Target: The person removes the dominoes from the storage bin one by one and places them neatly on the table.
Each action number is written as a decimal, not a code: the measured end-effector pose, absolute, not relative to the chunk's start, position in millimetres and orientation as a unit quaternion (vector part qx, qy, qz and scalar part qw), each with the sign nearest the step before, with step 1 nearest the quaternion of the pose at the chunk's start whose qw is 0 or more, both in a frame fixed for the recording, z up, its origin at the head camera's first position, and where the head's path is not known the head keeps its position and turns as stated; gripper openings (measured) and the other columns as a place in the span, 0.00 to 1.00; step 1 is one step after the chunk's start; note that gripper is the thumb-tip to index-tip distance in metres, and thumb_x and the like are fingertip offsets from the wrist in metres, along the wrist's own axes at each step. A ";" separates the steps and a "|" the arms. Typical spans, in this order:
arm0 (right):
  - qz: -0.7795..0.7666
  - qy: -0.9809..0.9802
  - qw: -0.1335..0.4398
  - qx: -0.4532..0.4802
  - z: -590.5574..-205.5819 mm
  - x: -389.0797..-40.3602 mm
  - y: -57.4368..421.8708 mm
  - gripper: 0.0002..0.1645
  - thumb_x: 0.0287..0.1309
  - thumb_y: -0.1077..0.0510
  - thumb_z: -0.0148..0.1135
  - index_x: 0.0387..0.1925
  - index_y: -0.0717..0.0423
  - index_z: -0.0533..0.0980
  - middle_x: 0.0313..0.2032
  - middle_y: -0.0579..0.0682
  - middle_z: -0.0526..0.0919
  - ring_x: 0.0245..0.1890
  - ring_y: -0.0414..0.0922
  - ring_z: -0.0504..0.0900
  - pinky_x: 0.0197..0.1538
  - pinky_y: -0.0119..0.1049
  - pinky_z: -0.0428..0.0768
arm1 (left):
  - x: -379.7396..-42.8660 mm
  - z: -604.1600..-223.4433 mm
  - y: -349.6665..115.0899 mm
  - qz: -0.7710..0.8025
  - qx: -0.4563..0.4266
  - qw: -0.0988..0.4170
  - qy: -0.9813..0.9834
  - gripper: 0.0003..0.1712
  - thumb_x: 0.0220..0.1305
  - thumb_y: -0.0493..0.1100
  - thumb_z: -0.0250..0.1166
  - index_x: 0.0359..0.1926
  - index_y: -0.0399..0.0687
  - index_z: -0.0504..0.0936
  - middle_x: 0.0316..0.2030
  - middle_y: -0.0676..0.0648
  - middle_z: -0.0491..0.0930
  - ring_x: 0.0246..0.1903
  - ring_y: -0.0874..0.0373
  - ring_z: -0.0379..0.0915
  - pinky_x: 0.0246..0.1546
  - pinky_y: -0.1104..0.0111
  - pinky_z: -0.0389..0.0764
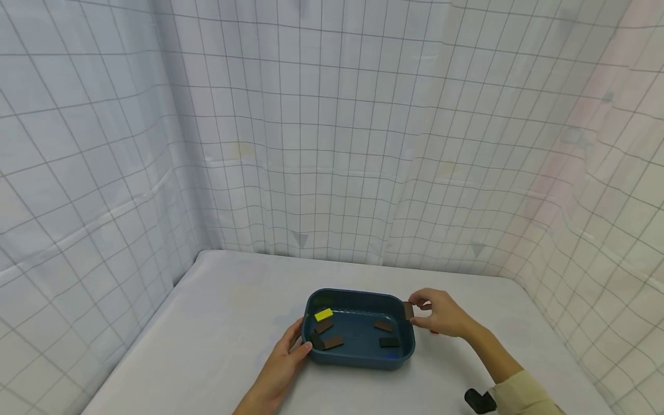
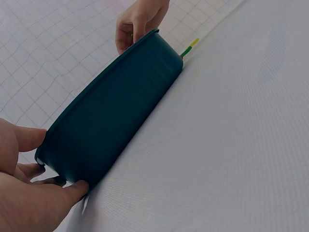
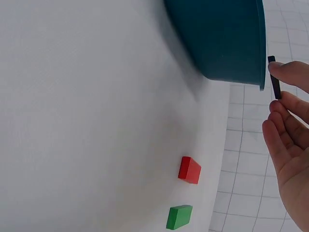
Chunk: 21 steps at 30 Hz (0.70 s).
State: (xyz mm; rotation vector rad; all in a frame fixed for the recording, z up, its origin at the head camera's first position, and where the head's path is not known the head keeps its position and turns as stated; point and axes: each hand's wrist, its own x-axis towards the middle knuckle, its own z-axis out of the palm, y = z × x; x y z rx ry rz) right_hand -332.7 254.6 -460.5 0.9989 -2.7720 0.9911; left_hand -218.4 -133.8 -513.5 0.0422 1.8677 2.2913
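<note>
A dark blue-green plastic tub stands on the white-covered table. My left hand grips its left end, the thumb near the rim; the left wrist view shows these fingers against the wall. At the tub's right rim, my right hand pinches a small flat brown block, which looks dark and edge-on in the right wrist view. Inside the tub lie a yellow block, brown blocks, black blocks and a partly hidden blue piece.
Outside the tub, a red block and a green block lie on the table. A black object shows beside the right sleeve. White grid-patterned curtains hang around the table.
</note>
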 end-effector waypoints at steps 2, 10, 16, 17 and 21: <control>0.323 -0.893 0.016 0.313 -462.2 -333.1 260.4 0.22 0.56 0.60 0.77 0.50 0.62 0.81 0.46 0.49 0.84 0.47 0.60 0.83 0.52 0.44 0.86 | -218.4 -513.3 -133.7 0.772 0.015 0.093 0.629 0.39 0.79 0.36 0.56 0.81 0.37 0.48 0.80 0.31 0.41 0.78 0.33 0.36 0.73 0.45 0.54; 0.339 -0.894 0.013 0.293 -465.3 -333.3 282.0 0.22 0.55 0.60 0.78 0.49 0.65 0.81 0.45 0.50 0.84 0.46 0.60 0.82 0.52 0.44 0.86 | -219.5 -511.9 -133.1 0.769 0.007 0.090 0.633 0.39 0.78 0.35 0.56 0.81 0.37 0.49 0.80 0.31 0.41 0.78 0.34 0.36 0.73 0.44 0.54; 0.328 -0.907 0.009 0.265 -470.4 -331.3 298.1 0.22 0.55 0.60 0.77 0.49 0.65 0.81 0.45 0.50 0.84 0.45 0.56 0.81 0.51 0.43 0.86 | -219.4 -511.5 -133.5 0.768 0.006 0.090 0.634 0.39 0.78 0.35 0.56 0.81 0.37 0.49 0.80 0.31 0.41 0.78 0.34 0.36 0.73 0.44 0.54; 0.326 -0.908 0.008 0.262 -471.7 -330.9 300.8 0.21 0.55 0.61 0.77 0.49 0.65 0.81 0.45 0.50 0.84 0.45 0.55 0.81 0.51 0.43 0.86 | -219.3 -511.6 -133.6 0.769 0.006 0.090 0.633 0.39 0.78 0.35 0.56 0.81 0.37 0.49 0.80 0.31 0.41 0.78 0.34 0.36 0.73 0.44 0.54; 0.322 -0.915 0.004 0.243 -475.0 -328.4 309.8 0.21 0.54 0.60 0.77 0.48 0.63 0.81 0.44 0.49 0.84 0.45 0.54 0.81 0.51 0.44 0.85 | -219.0 -512.0 -133.8 0.771 0.009 0.093 0.629 0.39 0.78 0.35 0.56 0.81 0.37 0.48 0.80 0.31 0.40 0.78 0.34 0.35 0.73 0.44 0.53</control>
